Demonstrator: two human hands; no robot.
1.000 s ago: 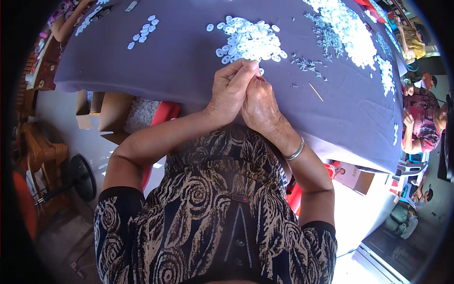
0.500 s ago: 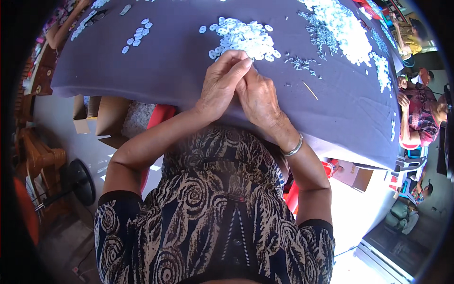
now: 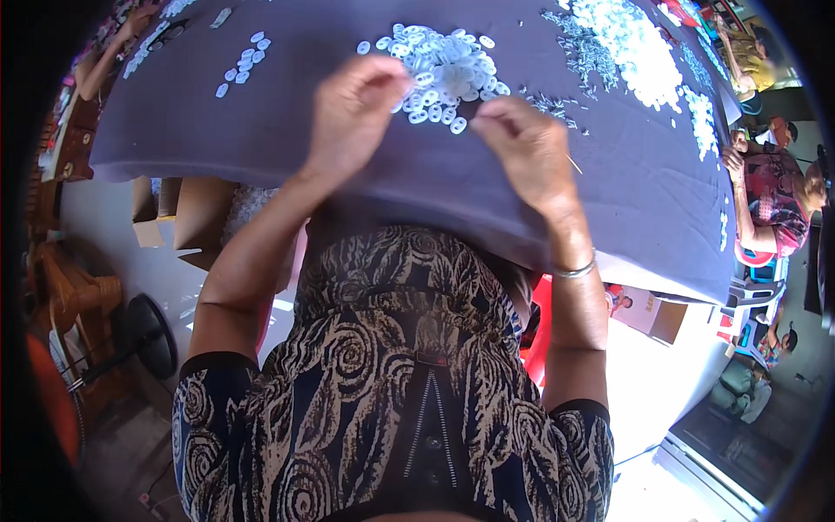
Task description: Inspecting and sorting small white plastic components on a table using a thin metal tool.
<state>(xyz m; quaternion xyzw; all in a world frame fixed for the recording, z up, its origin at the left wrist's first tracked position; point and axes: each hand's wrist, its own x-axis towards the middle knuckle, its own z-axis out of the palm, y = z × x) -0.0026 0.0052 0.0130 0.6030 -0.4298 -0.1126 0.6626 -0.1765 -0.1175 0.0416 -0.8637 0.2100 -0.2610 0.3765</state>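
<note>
A heap of small white oval plastic pieces with holes (image 3: 452,70) lies on the dark cloth in front of me. My left hand (image 3: 348,113) is raised at the heap's left edge, slightly blurred. Its thumb and fingers are curled together, and whatever is between the tips is hidden. At the heap's lower right, my right hand (image 3: 531,148) is closed in a pinch, its tips near a loose oval piece. I cannot make out what it holds, if anything. A metal bangle (image 3: 576,271) circles my right wrist.
Small dark metal pins (image 3: 584,54) lie beside a larger pile of white pieces (image 3: 639,65) at the far right. A few ovals (image 3: 246,61) are set apart on the left. A cardboard box (image 3: 202,213) stands below the table. Another person (image 3: 778,187) sits at the right.
My hands were together at the heap's near edge. They have parted, the left moving left and up, the right moving right. More ovals show at the near edge.
</note>
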